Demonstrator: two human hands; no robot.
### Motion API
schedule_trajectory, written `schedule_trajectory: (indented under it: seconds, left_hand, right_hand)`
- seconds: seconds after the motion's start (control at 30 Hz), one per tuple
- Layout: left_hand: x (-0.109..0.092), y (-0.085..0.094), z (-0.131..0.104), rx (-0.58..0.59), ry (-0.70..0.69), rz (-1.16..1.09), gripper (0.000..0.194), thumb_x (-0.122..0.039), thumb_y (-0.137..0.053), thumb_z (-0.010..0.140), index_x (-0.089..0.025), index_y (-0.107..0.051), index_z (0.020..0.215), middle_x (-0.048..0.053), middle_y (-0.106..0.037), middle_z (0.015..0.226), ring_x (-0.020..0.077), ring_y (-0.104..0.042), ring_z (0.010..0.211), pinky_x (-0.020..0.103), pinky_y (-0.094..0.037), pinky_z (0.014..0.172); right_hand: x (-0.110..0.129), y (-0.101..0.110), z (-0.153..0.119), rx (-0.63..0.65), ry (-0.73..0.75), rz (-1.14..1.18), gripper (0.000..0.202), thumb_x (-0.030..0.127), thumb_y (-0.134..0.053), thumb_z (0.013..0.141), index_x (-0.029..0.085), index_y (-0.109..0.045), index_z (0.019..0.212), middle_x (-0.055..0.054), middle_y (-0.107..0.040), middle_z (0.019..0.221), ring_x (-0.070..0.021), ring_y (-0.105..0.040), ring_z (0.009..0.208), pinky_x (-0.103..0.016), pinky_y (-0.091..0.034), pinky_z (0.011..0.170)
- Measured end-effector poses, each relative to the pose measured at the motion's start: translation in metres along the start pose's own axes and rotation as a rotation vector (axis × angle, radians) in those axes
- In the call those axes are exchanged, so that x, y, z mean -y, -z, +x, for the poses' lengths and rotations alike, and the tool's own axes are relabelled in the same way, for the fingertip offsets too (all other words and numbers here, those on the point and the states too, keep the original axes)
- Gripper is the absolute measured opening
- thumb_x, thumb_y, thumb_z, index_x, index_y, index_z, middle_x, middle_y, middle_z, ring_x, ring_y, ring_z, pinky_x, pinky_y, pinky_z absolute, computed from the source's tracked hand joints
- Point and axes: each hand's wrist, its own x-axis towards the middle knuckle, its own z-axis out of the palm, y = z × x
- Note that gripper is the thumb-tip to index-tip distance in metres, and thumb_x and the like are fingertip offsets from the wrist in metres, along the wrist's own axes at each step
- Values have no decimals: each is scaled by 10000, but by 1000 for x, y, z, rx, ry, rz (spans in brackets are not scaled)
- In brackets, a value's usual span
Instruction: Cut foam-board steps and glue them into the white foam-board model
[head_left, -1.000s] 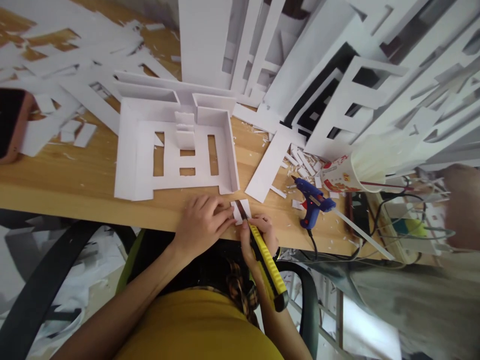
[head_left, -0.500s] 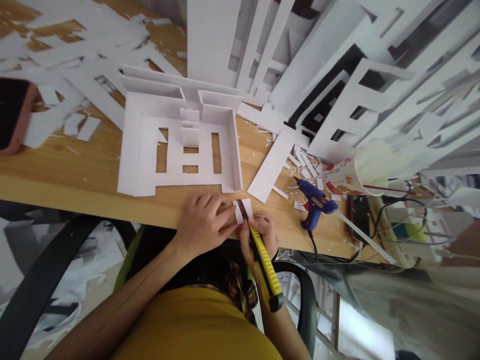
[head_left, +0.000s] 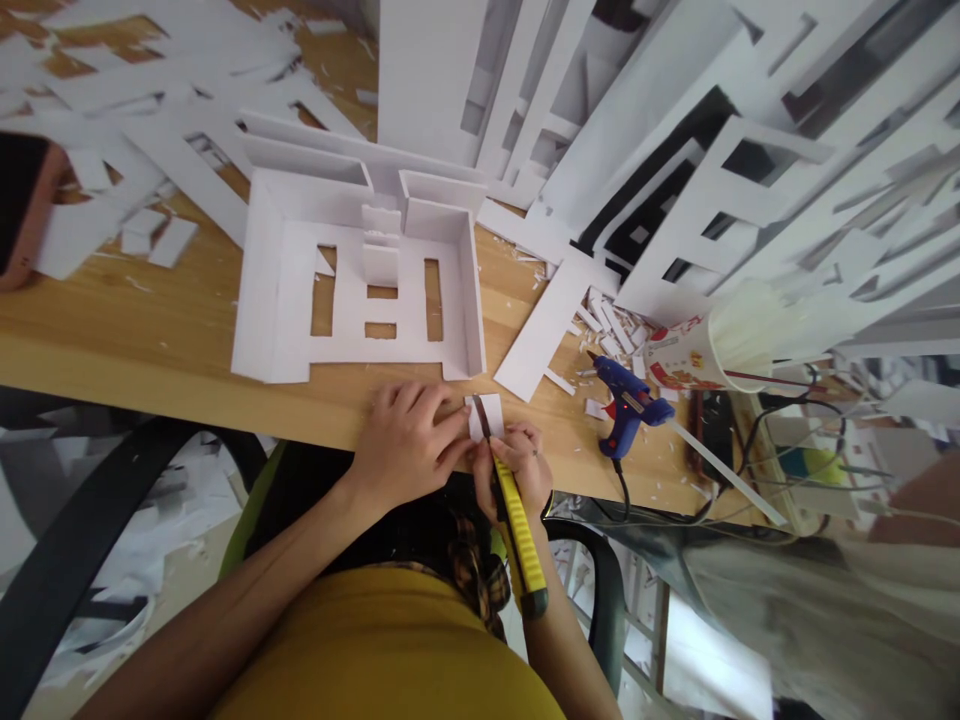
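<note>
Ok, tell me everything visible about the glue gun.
The glue gun is blue, apparently plastic, with a dark nozzle tip, a red trigger and a small red light on its body. It lies on its side on the wooden table, nozzle toward the white scraps, near the paper cup. A long white glue stick juts from its rear; a black cord leaves the handle's base. It is not being held.

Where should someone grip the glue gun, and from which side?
Best taken by the handle, from the person's side of the table: the glue gun lies with its handle pointing that way and its nozzle facing away. The cord leaves the handle's end, so probably close just above it.
</note>
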Motion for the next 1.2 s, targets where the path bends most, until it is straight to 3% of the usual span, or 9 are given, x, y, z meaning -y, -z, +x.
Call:
schedule_trajectory:
  seconds: [0.53, 1.03, 1.2]
  left_hand:
    - [0, 0, 0, -7, 5, 4, 214, -368, -612, 900, -219, -732, 997, 98, -666, 1020, 283, -530, 898, 432, -372, 726]
    - [0, 1, 1, -3, 3, -5, 216, -374, -628, 886, -221, -724, 1006, 96, -655, 1010, 287, -530, 905, 433, -376, 732]
    - [1, 1, 0, 11, 10, -6, 217, -380, -626, 889, -223, -722, 1005, 100, -655, 1018, 286, -526, 901, 430, -373, 727]
  right_hand:
    - [9, 6, 9, -2, 32, 9, 250, 42, -590, 785, 256, -512, 889, 87, -477, 632, -118, -476, 563, -372, -537, 773]
    - [9, 13, -8, 18, -2, -46, 249, 44, -626, 767, 254, -515, 842, 53, -559, 681, -169, -606, 722, -388, -568, 756]
    - [14, 15, -9, -16, 17, -32, 250, 37, -595, 757, 258, -510, 836, 66, -509, 638, -154, -584, 664, -363, -558, 721]
